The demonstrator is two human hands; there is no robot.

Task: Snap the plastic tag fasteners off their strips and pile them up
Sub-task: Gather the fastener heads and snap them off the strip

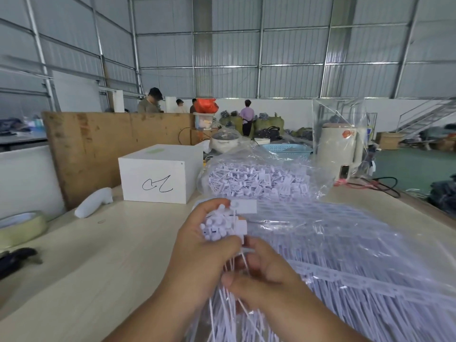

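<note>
Head view showed the left hand curled around a bunch of loose tag fasteners, heads up and level near the fingertips, thin tails hanging down between both hands; gathering them that way probably kept the heads aligned so the bunch could be set down as one. The right hand had its thumb and fingers closed on the tails just below, apparently pinching a few strands to steady or separate them, though which strands it held could not be told. Under and to the right of the hands lay the unsnapped strips, rows of white fasteners under clear plastic wrap, spread over the pale counter within easy reach. Behind them a clear bag held a heap of separated fasteners, likely the pile being built. A white box with a black scrawl stood left of that bag, a white wrapped bundle lay beside it, and a roll of tape and a dark object sat at the left edge. The loose wrap over the strips looked like the main nuisance, since it could snag the tails. People stood far behind a wooden board.
</note>
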